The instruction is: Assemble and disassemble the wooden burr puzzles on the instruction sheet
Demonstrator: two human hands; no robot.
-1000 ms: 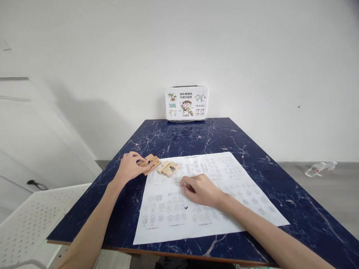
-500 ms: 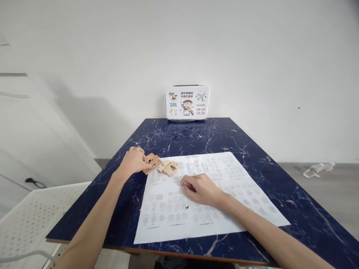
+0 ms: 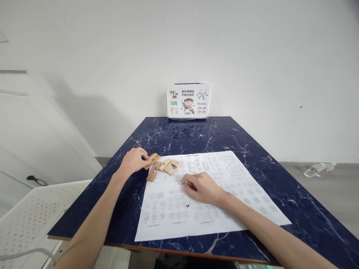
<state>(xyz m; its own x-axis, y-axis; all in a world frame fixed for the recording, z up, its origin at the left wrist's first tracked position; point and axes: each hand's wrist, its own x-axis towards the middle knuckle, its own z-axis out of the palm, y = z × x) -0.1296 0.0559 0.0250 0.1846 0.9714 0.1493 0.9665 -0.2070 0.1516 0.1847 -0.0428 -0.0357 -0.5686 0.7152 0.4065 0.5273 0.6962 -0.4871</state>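
My left hand is at the left of the paper, its thumb and fingers closed on the near end of a brown wooden puzzle piece. A second brown wooden piece, with a notch, lies just in front of it, across the paper's left edge. Touching or close beside these on the right are several pale notched wooden blocks, grouped together. My right hand rests on the printed sheet with its fingers curled loosely, and I see nothing in them.
The sheet lies on a dark blue marble-patterned table. A white case with cartoon prints stands at the table's far edge against the wall. A white perforated surface is at the left, and a clear plastic bottle lies on the floor at right.
The brown pieces, lying together before, are now apart: one is nearer to me on the paper's edge, the other stays at my left fingers. My right hand has hardly moved.
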